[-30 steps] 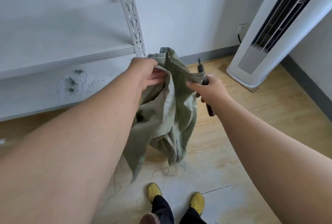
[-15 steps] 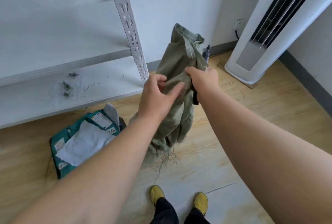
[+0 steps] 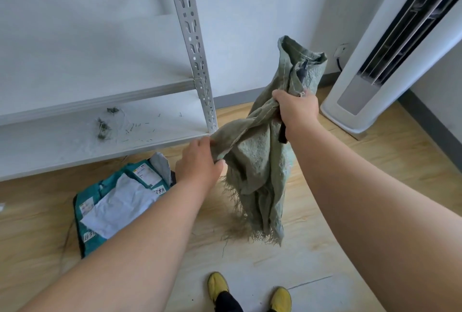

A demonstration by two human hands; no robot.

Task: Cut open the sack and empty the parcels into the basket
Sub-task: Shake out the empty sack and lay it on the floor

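The right hand point(image 3: 297, 111) has its fingers curled tight around a bunched section of the green woven sack point(image 3: 260, 159), gripping it near the upper third. The same fist also clamps a dark-handled cutting tool point(image 3: 282, 132); its handle end protrudes below the hand and a dark tip shows above it, against the sack's upper folds. The left hand point(image 3: 198, 164) pinches a twisted fold of the sack between thumb and curled fingers, lower than the right hand and to the left of the sack's body.

The sack hangs limp and collapsed, held clear of the wooden floor point(image 3: 375, 161), its frayed cut edge pointing down.

Left of the sack, on the floor, a teal basket point(image 3: 93, 239) holds parcels point(image 3: 120, 204), white and teal mailers with labels. Behind the basket stands a white metal shelf rack point(image 3: 190, 36); loose fibres lie on its lower shelf. Right of the sack stands a white floor air conditioner point(image 3: 360, 101). Below the sack, two yellow shoes point(image 3: 218, 284) show.
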